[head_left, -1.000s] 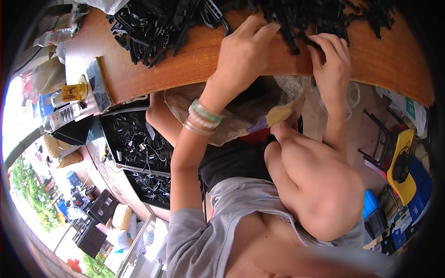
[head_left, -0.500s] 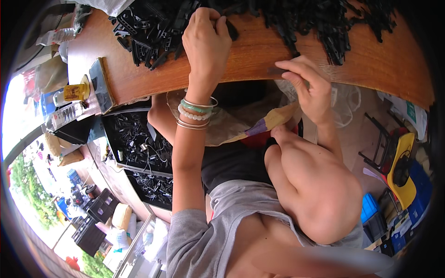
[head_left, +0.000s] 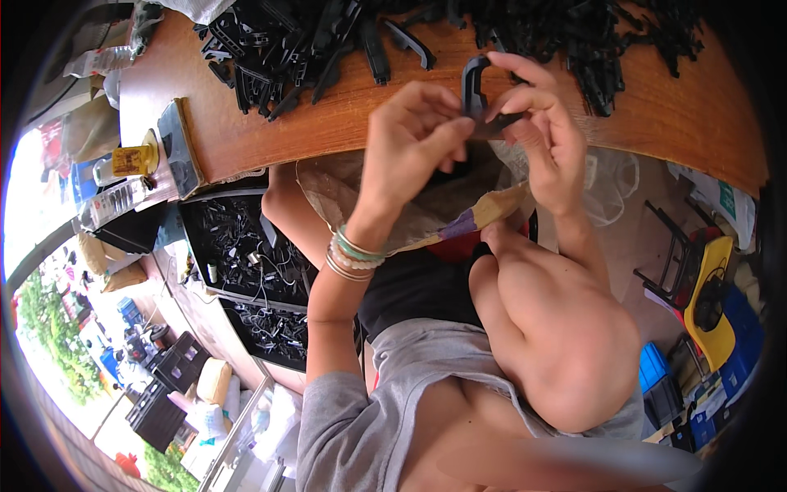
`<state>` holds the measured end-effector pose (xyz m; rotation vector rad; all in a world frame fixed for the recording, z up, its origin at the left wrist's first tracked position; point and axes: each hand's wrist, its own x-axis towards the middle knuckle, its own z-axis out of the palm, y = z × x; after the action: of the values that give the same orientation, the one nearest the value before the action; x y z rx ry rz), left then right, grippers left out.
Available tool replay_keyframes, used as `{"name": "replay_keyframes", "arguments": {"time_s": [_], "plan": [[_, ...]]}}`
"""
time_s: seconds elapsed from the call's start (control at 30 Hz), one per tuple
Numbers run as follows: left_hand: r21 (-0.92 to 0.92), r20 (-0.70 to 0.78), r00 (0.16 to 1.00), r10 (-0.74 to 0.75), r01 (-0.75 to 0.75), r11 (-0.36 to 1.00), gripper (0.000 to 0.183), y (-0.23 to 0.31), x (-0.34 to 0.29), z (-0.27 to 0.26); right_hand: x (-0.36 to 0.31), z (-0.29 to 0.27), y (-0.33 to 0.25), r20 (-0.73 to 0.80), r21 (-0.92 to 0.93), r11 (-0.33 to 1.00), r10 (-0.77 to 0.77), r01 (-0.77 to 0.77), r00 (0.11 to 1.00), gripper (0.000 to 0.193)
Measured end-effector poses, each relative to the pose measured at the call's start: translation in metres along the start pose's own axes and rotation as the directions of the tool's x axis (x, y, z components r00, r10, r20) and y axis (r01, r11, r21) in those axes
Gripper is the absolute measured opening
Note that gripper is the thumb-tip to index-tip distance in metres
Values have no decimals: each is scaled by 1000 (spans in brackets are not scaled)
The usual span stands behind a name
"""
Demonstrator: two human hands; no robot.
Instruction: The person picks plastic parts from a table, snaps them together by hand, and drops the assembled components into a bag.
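Note:
My left hand (head_left: 410,139), with bangles and beaded bracelets on its wrist, pinches a curved black plastic part (head_left: 472,86) at its lower end, upright just above the table's near edge. Close by on the right, my right hand (head_left: 545,135) has thumb and fingers closed on a smaller dark piece (head_left: 507,121), smeared by motion. The two pieces meet or nearly meet; whether they touch I cannot tell. Beyond my hands lies a heap of black plastic parts (head_left: 279,49), with a second heap (head_left: 582,57) to the right.
Across the top runs the wooden table (head_left: 246,148). An open sack (head_left: 336,180) hangs over my lap below its edge. Black trays (head_left: 283,287) of small parts stand at my left. A yellow container (head_left: 135,161) sits at the table's left, a yellow chair (head_left: 711,303) at the right.
My left hand has come back from the heap toward my right hand, bringing a curved black plastic part. My right hand has stayed near the table edge, its fingers raised slightly.

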<state>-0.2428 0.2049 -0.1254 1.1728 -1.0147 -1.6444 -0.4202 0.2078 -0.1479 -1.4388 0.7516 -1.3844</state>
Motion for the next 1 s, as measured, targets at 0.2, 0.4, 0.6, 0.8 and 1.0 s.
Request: {"name": "replay_keyframes", "arguments": {"time_s": [0.2,0.4,0.6,0.8,1.0], "plan": [[-553,37,992,-120,120,825,38,-9,8,-5,6,5,-6,125,-56,998,-17,25,992,11],[-131,98,983,-154,166,977,35,-1,10,-6,11,-1,-17,386,-291,944,-30,153,922,15],[-151,-45,998,-42,35,988,24,-1,3,4,0,5,-22,82,-466,877,-85,113,993,22],[197,50,998,49,-57,979,24,8,-12,5,-2,4,-16,13,-516,838,-199,177,980,25],[119,82,994,75,-84,989,29,5,-21,5,-5,7,-12,-32,-435,884,-208,174,978,26]]}}
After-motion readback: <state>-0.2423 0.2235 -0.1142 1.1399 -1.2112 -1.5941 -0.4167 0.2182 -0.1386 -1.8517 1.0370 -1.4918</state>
